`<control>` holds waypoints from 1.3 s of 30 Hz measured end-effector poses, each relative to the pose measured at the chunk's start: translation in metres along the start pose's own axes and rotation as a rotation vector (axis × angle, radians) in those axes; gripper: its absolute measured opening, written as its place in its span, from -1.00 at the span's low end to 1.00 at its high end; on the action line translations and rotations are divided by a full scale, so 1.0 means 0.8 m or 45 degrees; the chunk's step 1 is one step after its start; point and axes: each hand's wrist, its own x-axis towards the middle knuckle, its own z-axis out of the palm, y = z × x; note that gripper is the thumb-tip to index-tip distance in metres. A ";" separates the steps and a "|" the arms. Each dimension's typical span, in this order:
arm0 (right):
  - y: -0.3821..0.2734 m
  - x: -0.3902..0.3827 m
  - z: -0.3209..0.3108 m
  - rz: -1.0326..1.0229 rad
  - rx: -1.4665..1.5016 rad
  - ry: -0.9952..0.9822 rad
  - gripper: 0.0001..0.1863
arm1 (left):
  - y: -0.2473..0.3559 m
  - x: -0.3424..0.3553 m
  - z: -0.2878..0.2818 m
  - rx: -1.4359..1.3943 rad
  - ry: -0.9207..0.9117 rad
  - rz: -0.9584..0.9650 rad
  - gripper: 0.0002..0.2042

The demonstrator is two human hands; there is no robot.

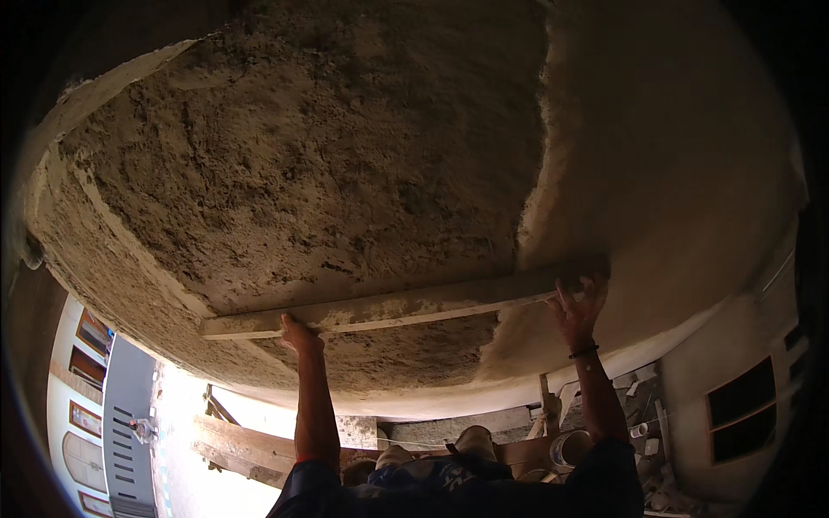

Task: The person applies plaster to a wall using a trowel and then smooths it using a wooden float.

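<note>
A long, pale straightedge [423, 304], smeared with plaster, lies against a broad plastered surface and slants slightly up to the right. Close to its left end, my left hand [303, 335] grips the lower edge. My right hand [579, 315], with a dark band on the wrist, holds it near the right end, fingers bent over the bar. The bar spans a rough, dark patch of plaster [345, 173] and reaches onto the smoother coat [656, 164] on the right. Both arms are stretched out, and the straightedge partly hides the plaster behind it.
A ragged ridge [542, 138] divides the rough and smooth plaster. Wooden planks [246, 449] lie beyond my body at lower left. A white bucket [572, 449] stands among clutter at lower right. A dark window [743, 410] is at far right; buildings [82, 414] show at far left.
</note>
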 end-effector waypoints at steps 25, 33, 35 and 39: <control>-0.063 0.210 -0.040 -0.432 -0.074 0.181 -0.38 | 0.266 0.066 0.056 0.019 -0.198 0.400 -0.61; 0.007 0.180 -0.058 -0.335 -0.156 0.120 -0.50 | 0.194 0.006 0.084 -0.144 -0.168 0.443 -0.77; -0.020 0.212 -0.066 -0.347 -0.150 0.158 -0.50 | 0.239 0.015 0.087 -0.104 -0.188 0.560 -0.76; -0.102 0.294 -0.069 -0.442 -0.116 0.341 -0.52 | 0.363 0.062 0.092 -0.044 -0.135 0.712 -0.70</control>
